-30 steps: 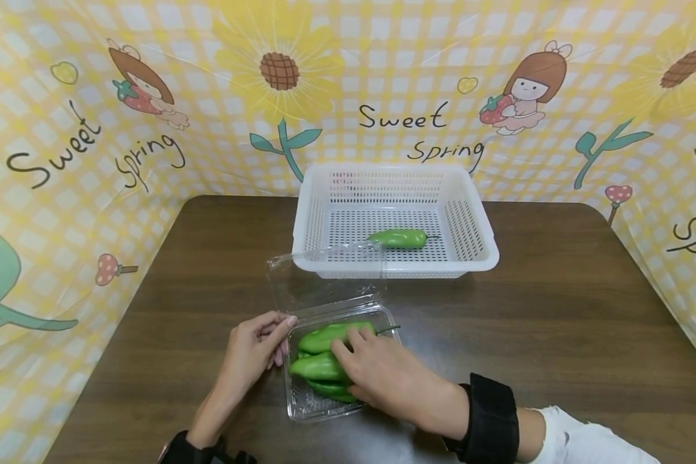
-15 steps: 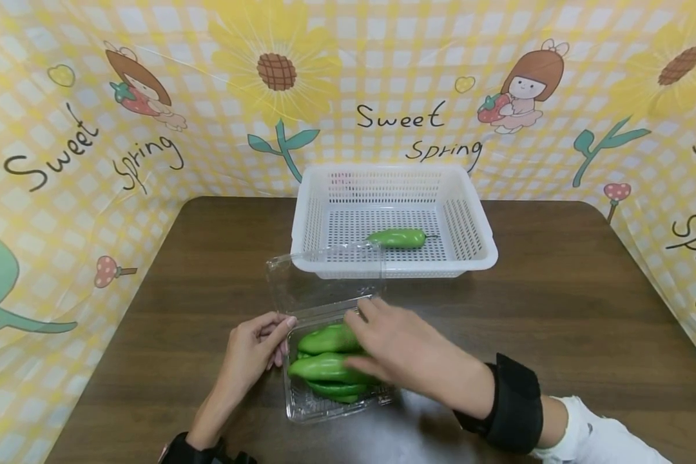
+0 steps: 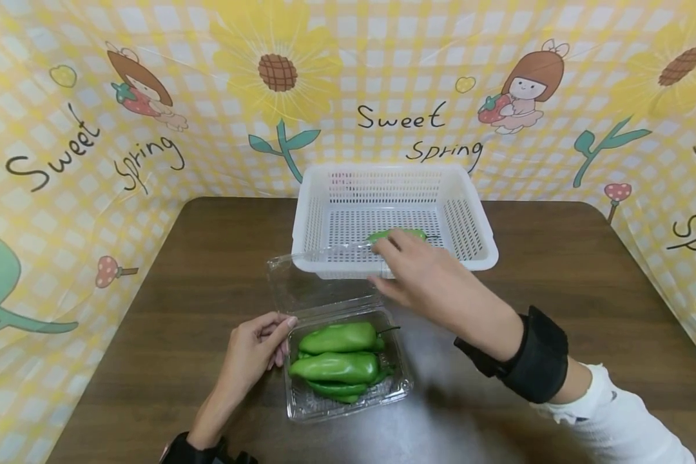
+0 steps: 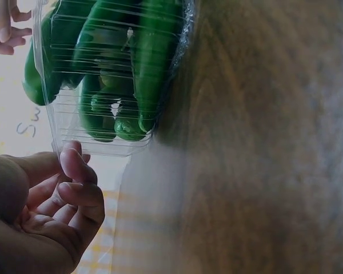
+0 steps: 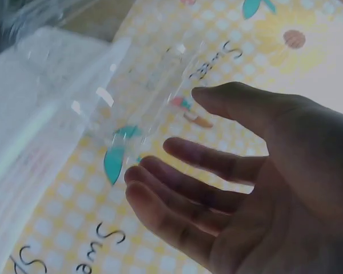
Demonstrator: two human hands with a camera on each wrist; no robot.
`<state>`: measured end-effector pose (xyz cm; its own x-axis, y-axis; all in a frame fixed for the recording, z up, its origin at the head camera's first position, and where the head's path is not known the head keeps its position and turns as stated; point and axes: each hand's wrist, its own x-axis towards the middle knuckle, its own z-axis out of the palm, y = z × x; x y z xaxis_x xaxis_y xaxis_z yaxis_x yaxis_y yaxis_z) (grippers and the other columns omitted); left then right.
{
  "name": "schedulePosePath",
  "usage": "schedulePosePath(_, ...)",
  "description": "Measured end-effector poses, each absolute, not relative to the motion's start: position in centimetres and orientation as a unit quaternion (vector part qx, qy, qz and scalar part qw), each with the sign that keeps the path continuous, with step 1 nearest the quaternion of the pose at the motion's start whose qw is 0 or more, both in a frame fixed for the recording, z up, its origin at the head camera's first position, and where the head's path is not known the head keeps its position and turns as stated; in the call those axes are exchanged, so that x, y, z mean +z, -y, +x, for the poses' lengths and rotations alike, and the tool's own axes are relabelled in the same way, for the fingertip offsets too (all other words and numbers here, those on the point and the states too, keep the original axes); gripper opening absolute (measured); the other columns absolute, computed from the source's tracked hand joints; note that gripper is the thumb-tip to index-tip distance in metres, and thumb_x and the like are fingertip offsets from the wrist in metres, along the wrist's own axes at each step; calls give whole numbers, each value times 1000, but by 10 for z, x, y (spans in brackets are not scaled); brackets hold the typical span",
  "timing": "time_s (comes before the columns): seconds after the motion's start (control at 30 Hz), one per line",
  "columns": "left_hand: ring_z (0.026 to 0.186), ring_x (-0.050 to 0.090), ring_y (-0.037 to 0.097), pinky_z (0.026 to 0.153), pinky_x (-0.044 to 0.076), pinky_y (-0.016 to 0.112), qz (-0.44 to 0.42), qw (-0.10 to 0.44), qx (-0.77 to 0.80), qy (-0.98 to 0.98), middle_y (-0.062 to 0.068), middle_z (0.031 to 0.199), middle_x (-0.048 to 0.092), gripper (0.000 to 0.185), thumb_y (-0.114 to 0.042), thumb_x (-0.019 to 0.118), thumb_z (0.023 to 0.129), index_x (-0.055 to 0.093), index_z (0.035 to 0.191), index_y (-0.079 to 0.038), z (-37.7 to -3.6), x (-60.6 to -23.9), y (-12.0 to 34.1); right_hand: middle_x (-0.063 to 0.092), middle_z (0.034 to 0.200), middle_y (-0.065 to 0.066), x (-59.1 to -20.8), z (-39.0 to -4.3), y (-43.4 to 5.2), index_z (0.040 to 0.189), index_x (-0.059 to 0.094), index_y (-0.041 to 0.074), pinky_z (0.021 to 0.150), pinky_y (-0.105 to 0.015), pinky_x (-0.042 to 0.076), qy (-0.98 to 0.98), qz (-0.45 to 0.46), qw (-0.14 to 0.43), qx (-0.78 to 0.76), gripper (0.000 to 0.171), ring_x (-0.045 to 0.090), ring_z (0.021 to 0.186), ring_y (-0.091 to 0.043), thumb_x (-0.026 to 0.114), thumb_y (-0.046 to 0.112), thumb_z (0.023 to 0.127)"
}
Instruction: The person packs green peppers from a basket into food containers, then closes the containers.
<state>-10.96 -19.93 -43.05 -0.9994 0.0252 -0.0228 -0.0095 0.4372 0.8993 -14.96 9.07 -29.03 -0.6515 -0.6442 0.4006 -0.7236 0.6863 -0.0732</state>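
A clear plastic clamshell box (image 3: 301, 406) lies on the table with its lid (image 3: 325, 283) raised toward the basket. Several green peppers (image 3: 336, 367) are in it. My left hand (image 3: 252, 351) pinches the box's left rim near the hinge; the left wrist view shows thumb and fingers (image 4: 77, 165) at the plastic edge. Over the near rim of the white basket (image 3: 481, 251), my right hand (image 3: 426, 280) hovers with nothing in it. In the right wrist view its fingers (image 5: 188, 188) are spread and loosely bent. One green pepper (image 3: 408, 233) in the basket is partly hidden behind that hand.
The white perforated basket stands at the back middle of the brown table (image 3: 557, 290). A yellow checked cloth (image 3: 348, 77) with printed flowers hangs behind and along both sides. The box's raised lid overlaps the basket's front left in the head view.
My right hand has left the peppers in the box and moved up and away to the basket's front edge. The left hand has stayed at the box's rim.
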Motion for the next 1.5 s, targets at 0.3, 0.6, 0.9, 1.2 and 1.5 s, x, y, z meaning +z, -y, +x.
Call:
schedulePosePath(0.3, 42, 53, 20, 36, 43, 28, 3, 20, 535, -845, 6, 59, 62, 24, -31, 66, 96, 73, 96, -8, -108, -429, 197, 57, 94, -13, -271, -189, -107, 109, 59, -1, 65, -32, 47, 932, 328, 120, 95, 25, 53, 78, -24, 65, 20, 97)
schedulePosePath(0.6, 41, 53, 18, 35, 43, 28, 8, 15, 536, -844, 6, 58, 62, 23, -30, 65, 96, 73, 95, -9, -111, -428, 197, 61, 102, -18, -266, -235, -129, 115, 58, -2, 67, -37, 52, 955, 284, 75, 37, 32, 60, 81, -29, 66, 22, 96)
schedulePosePath(0.9, 41, 54, 20, 35, 43, 28, 6, 14, 539, -842, 6, 57, 62, 23, -31, 66, 96, 73, 95, -9, -112, -430, 197, 58, 118, -22, -267, -284, -134, 128, 52, -2, 82, -43, 54, 963, 262, -60, 35, 42, 63, 91, -32, 63, 26, 98)
schedulePosePath(1.2, 41, 53, 18, 35, 43, 28, 8, 12, 541, -841, 6, 58, 62, 24, -32, 66, 95, 73, 95, -9, -113, -428, 196, 54, 129, -21, -269, -318, -127, 135, 50, 1, 95, -43, 50, 956, 250, -150, 9, 48, 57, 106, -30, 64, 27, 97)
schedulePosePath(1.5, 41, 53, 15, 35, 43, 28, -2, 14, 544, -839, 6, 58, 62, 23, -31, 67, 95, 73, 95, -9, -109, -428, 197, 52, 139, -18, -291, -331, -117, 142, 45, 4, 104, -45, 47, 948, 221, -227, -36, 70, 54, 123, -32, 75, 37, 88)
